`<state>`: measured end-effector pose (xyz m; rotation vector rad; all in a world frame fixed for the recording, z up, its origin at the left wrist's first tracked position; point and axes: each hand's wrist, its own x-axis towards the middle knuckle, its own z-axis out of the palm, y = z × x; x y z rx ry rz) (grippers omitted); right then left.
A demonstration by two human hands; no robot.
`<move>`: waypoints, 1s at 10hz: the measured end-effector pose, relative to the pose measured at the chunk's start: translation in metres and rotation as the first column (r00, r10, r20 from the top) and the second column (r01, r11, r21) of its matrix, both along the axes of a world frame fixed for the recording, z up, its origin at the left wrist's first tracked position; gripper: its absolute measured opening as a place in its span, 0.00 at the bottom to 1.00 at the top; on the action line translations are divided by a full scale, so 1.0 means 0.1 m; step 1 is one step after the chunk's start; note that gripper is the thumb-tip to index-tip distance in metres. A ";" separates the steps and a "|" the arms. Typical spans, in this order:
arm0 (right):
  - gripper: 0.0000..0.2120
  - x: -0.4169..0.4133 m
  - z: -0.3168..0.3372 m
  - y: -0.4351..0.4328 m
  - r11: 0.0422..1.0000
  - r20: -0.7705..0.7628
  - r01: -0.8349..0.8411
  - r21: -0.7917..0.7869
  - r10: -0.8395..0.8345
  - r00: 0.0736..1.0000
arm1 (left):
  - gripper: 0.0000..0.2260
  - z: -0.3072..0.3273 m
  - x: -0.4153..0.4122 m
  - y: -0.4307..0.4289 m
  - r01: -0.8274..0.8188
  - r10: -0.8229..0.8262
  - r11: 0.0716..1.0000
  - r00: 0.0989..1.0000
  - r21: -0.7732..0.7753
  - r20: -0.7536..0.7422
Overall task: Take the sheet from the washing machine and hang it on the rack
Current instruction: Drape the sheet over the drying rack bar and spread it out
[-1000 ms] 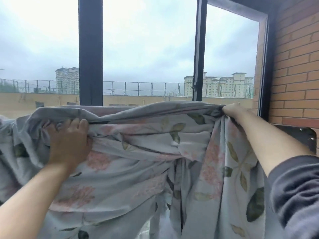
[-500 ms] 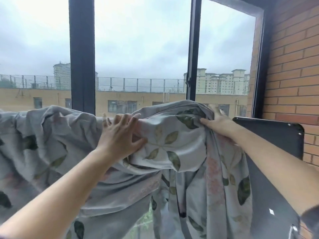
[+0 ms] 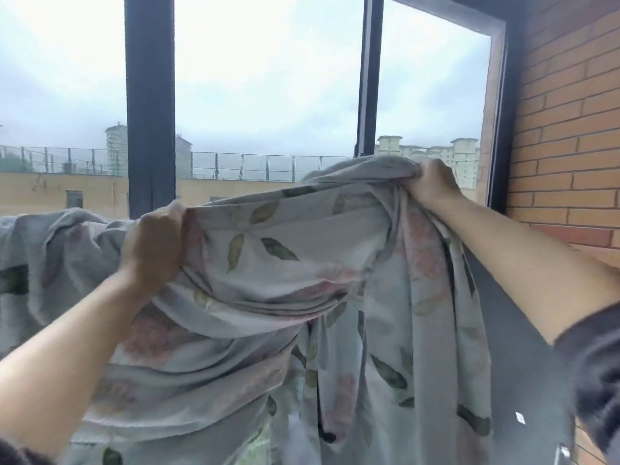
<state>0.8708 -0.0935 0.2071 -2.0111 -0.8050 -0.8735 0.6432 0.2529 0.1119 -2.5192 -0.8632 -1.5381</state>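
Now: Sheet Gripped by Both Hands at the Window

Pale grey fabric sheet with green leaf and pink flower print (image 3: 302,263) spans the centre of view, bunched along its top and draping toward 6 o'clock. Left hand (image 3: 152,245), at 9 o'clock, has its fingers curled tight round a fold of the upper edge. Right hand (image 3: 431,182), higher at 2 o'clock, clenches a gathered bunch. Dark vertical window frame (image 3: 150,105) stands at 11 o'clock, orange brick wall (image 3: 570,129) at 3 o'clock.

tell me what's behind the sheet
Above the sheet a dark window frame and buildings outside show; at its right edge, a dark panel by the brick wall. Any rack is hidden under it.
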 end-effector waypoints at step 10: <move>0.32 -0.09 -1.29 0.16 0.992 -0.038 0.072 -0.101 -0.076 0.996 | 0.36 -0.37 0.50 -1.40 0.209 -0.046 0.854 0.943 0.477 -0.330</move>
